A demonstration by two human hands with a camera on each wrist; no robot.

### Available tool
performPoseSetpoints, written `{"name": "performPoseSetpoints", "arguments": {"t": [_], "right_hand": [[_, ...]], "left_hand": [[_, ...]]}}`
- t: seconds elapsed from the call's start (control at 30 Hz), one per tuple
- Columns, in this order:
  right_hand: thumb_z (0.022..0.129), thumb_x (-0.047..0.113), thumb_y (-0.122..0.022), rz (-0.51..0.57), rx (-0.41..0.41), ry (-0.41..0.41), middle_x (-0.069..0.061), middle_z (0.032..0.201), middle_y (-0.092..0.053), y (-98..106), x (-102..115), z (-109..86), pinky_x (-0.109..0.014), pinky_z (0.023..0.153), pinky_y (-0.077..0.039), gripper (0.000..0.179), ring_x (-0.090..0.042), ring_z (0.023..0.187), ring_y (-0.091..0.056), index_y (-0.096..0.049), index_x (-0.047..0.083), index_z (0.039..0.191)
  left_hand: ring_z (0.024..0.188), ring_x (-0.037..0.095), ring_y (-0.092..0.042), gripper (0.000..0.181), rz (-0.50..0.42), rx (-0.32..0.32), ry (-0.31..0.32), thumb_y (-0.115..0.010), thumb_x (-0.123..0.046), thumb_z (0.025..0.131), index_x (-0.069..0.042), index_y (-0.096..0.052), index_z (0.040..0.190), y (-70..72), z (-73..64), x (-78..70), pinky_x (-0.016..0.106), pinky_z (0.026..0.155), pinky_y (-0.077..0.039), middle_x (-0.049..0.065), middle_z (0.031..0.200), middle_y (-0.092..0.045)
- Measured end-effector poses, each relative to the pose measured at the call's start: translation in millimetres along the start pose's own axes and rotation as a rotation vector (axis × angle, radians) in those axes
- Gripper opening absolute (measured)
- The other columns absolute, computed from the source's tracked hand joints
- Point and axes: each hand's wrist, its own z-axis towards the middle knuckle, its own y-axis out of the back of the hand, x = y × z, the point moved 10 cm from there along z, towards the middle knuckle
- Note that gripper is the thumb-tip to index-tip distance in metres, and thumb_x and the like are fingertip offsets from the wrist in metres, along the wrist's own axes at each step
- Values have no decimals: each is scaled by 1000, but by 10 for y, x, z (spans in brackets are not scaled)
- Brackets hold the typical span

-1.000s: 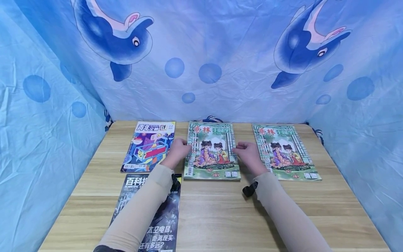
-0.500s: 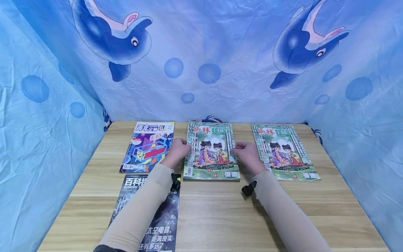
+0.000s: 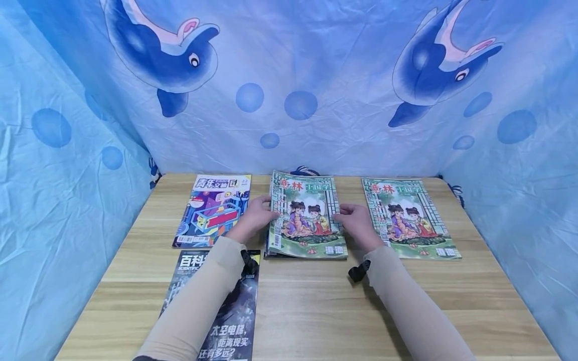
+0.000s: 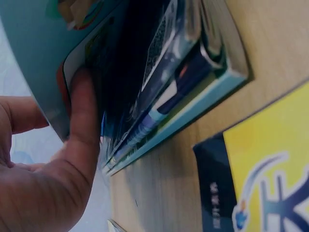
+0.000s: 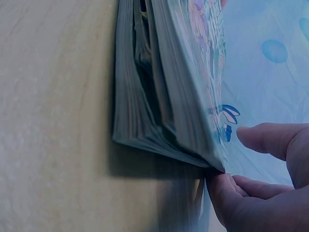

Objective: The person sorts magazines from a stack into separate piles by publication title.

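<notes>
In the head view, a green magazine (image 3: 307, 215) with two cartoon children lies tilted on a stack in the middle of the table. My left hand (image 3: 259, 215) pinches its left edge and holds that side up. In the left wrist view, one finger (image 4: 84, 111) reaches under the raised magazine, above a dark cover (image 4: 154, 53) lower in the stack. My right hand (image 3: 356, 223) is at the stack's right edge. In the right wrist view, one of its digits touches the page edges (image 5: 164, 106) near a corner, while another stands apart from them.
A matching green magazine (image 3: 411, 218) lies to the right, beside my right forearm. On the left are a colourful magazine (image 3: 212, 210) and, nearer, a dark one (image 3: 235, 311) partly hidden by my left sleeve. A blue dolphin-print curtain (image 3: 289, 140) hangs behind the wooden table (image 3: 307, 311).
The left side of the top magazine has come up, and it has shifted slightly right, exposing a dark edge beneath. My left fingers have moved over that edge; the right hand stays about the same.
</notes>
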Motion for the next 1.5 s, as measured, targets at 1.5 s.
{"name": "performPoseSetpoints", "arguments": {"t": [1.5], "right_hand": [[87, 32, -83, 102, 217, 7, -21, 165, -17, 377, -129, -195, -49, 117, -25, 104, -37, 149, -19, -17, 3, 161]], "left_hand": [[97, 31, -66, 74, -555, 190, -33, -56, 6, 98, -19, -24, 160, -454, -276, -327, 46, 84, -58, 22, 120, -62]]}}
